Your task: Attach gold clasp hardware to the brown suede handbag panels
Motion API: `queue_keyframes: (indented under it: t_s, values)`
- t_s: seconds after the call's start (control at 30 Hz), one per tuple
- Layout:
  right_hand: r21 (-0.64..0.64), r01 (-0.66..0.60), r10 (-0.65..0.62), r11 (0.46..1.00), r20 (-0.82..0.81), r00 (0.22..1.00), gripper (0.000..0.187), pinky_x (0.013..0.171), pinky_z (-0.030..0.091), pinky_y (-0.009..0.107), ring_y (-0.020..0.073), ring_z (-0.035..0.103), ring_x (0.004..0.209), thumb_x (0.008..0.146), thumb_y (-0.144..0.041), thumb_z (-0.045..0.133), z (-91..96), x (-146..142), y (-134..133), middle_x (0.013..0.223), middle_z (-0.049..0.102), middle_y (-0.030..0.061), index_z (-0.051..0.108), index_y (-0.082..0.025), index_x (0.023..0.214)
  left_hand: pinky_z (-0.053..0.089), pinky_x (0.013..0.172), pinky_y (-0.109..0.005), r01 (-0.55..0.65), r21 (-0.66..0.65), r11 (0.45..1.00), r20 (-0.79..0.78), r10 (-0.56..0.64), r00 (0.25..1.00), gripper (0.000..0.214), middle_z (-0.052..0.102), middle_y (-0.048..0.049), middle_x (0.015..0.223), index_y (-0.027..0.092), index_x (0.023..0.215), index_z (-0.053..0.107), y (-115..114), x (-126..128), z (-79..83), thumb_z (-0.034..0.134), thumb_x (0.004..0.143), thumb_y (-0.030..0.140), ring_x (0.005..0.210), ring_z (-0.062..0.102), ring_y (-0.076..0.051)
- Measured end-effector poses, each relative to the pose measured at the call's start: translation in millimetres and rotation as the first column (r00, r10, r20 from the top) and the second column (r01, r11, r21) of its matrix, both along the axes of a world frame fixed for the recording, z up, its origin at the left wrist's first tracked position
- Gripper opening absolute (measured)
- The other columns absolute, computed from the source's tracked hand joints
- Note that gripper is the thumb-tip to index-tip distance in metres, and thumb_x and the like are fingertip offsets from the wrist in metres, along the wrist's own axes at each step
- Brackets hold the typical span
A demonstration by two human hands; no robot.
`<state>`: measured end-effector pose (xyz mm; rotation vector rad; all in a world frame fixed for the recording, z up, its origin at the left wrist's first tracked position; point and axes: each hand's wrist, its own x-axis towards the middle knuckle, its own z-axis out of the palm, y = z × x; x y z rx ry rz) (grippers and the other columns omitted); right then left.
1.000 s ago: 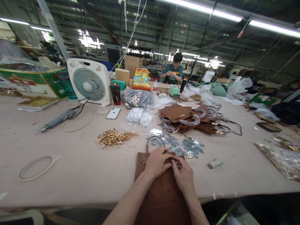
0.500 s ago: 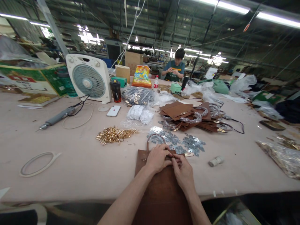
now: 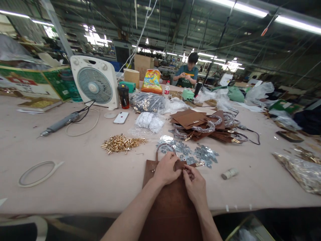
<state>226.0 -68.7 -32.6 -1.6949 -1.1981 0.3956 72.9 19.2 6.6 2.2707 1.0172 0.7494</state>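
A brown leather bag panel [image 3: 173,204] with a wrapped handle loop [image 3: 164,147] lies at the table's near edge and hangs over it. My left hand [image 3: 167,170] rests closed on the panel's top edge. My right hand [image 3: 195,182] pinches a small gold metal fitting [image 3: 186,169] at that same edge, fingertips meeting those of the left. A gold clasp tab [image 3: 200,163] sticks out just right of the hands. Behind them lie several silver metal plates [image 3: 198,153] and a heap of gold fittings [image 3: 122,143].
A stack of brown leather panels with wrapped handles [image 3: 205,127] sits further back. A white fan [image 3: 94,82], an electric screwdriver [image 3: 59,124], a phone [image 3: 121,117], a small tape roll [image 3: 228,173] and plastic bags are on the table. Another person [image 3: 188,74] works at the far side.
Both hands stay on the panel's top edge, fingers shifting slightly around the gold fitting. The view has drifted a little.
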Motion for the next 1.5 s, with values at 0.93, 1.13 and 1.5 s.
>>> queue_keyframes:
  t_s: [0.93, 1.13, 1.5]
  values:
    - [-0.001, -0.009, 0.009, 1.000, -0.006, 1.000, 0.035, 0.076, 0.060, 0.035, 0.0218, 0.071, 0.080, 0.094, -0.045, 0.061, 0.3, 0.0, 0.5, 0.100, 0.075, 0.0089, 0.074, -0.020, 0.114, 0.052, 0.094, -0.037, 0.041, 0.276, 0.960, -0.214, 0.020, 0.977, 0.015, 0.069, -0.0051, 0.119, 0.024, 0.110, 0.069, 0.1, 14.2, -2.9, 0.066, 0.096, 0.029, 0.110, 0.060, -0.025]
    - [0.003, 0.029, -0.029, 1.000, -0.060, 0.998, 0.035, 0.075, 0.062, 0.034, 0.0224, 0.073, 0.079, 0.092, -0.047, 0.064, 1.6, -1.6, 1.3, 0.095, 0.076, 0.0089, 0.074, -0.019, 0.110, 0.049, 0.092, -0.043, -0.251, 0.256, 0.934, -0.203, 0.305, 0.930, 0.023, 0.066, -0.0114, 0.118, 0.018, 0.113, 0.065, -10.5, 15.3, 1.2, 0.056, 0.092, 0.017, 0.109, 0.060, -0.030]
    - [0.002, 0.020, -0.020, 1.000, -0.064, 0.998, 0.034, 0.077, 0.063, 0.036, 0.0233, 0.074, 0.083, 0.094, -0.047, 0.063, -5.1, -0.1, 2.3, 0.099, 0.077, 0.0099, 0.075, -0.019, 0.108, 0.047, 0.096, -0.044, -0.287, 0.152, 0.946, -0.266, 0.319, 0.910, 0.038, 0.073, -0.0122, 0.101, 0.019, 0.093, 0.075, 7.0, 20.1, 5.0, 0.048, 0.101, 0.044, 0.104, 0.063, -0.031]
